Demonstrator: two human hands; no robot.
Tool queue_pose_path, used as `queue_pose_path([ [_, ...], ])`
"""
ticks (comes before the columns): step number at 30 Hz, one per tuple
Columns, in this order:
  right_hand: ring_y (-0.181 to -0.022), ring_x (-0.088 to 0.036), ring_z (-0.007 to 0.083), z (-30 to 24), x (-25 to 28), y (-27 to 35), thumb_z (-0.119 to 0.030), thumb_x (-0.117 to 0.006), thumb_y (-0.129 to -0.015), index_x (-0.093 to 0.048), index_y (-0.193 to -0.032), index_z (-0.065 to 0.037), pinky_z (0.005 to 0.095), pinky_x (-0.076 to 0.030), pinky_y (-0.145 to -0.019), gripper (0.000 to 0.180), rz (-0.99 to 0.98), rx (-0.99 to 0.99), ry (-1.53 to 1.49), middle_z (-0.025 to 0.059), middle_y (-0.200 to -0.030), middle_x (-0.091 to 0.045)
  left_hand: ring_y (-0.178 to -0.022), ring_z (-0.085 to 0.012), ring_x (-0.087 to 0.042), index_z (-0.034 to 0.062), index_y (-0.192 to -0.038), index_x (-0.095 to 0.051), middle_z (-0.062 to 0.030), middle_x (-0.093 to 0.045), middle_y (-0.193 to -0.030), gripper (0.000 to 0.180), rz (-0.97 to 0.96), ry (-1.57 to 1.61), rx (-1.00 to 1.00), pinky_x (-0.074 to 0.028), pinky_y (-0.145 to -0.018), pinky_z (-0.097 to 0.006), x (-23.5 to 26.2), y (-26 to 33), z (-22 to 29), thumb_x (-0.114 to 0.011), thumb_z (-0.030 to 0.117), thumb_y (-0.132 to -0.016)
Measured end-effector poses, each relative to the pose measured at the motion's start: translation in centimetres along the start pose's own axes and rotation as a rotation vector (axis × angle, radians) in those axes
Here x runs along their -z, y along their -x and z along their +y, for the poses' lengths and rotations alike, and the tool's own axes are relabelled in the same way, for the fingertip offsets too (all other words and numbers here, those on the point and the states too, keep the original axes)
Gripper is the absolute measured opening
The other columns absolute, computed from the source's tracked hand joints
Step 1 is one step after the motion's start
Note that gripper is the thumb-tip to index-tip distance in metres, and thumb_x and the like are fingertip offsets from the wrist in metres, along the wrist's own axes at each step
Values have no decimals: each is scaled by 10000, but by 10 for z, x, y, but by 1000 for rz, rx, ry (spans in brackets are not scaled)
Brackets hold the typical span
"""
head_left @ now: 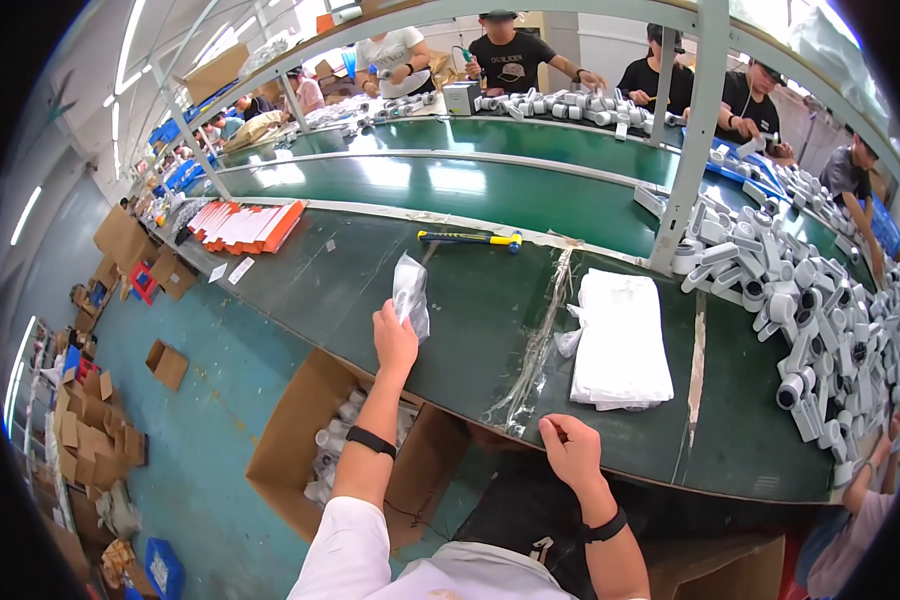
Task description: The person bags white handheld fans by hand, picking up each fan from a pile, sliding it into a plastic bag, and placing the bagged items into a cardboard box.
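My left hand (396,342) is closed around the lower end of a clear plastic bag (410,300), held over the dark green workbench. Something pale sits inside the bag; its exact kind is hidden by the crinkled film. My right hand (573,452) hovers by the front edge of the bench, fingers curled in, with nothing visible in them. Beyond that hand lies a stack of flat white plastic bags (622,340). A hammer (470,238) with a yellow and black handle rests near the back of the bench.
An open carton (290,450) below the bench holds several bagged pale parts. Grey-white plastic devices (820,310) are heaped at the right. Orange and white cards (245,226) lie at the far left. A metal post (692,150) rises before the green conveyor (420,180); people work beyond.
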State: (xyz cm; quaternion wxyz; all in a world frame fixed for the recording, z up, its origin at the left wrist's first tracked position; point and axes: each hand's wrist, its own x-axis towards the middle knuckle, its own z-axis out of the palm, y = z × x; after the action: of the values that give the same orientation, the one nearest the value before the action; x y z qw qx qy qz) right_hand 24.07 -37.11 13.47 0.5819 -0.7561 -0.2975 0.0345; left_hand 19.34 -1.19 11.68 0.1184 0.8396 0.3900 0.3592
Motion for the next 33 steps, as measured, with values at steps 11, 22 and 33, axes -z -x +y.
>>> queue_pose_path([
  [11, -625, -617, 126, 7, 8, 2, -127, -703, -873, -702, -902, 0, 261, -493, -587, 131, 102, -7, -2, 93, -734, -673, -1091, -313, -512, 35, -1241, -532, -175, -528, -1182, 529, 69, 247, -399, -427, -936, -409, 19, 46, 95, -745, 201, -786],
  [22, -674, -561, 94, 19, 245, 13, -98, -672, -859, -671, -985, 2, 265, -482, -626, 160, 796, -173, 391, 43, -792, -646, -700, -127, -518, -26, -1082, -616, -84, -581, -1023, 240, -292, 610, -146, -459, -632, -256, 2, 98, 94, -662, 47, -857],
  [33, -1210, -486, 301, 126, 403, 12, -226, -722, -771, -544, -1290, -109, 500, -428, -969, 561, 506, -571, 1384, 92, -1280, -546, -713, -101, -505, -11, -1079, -624, -60, -586, -1044, 227, -325, 607, -73, -445, -624, -233, -1, 93, 91, -660, 58, -866],
])
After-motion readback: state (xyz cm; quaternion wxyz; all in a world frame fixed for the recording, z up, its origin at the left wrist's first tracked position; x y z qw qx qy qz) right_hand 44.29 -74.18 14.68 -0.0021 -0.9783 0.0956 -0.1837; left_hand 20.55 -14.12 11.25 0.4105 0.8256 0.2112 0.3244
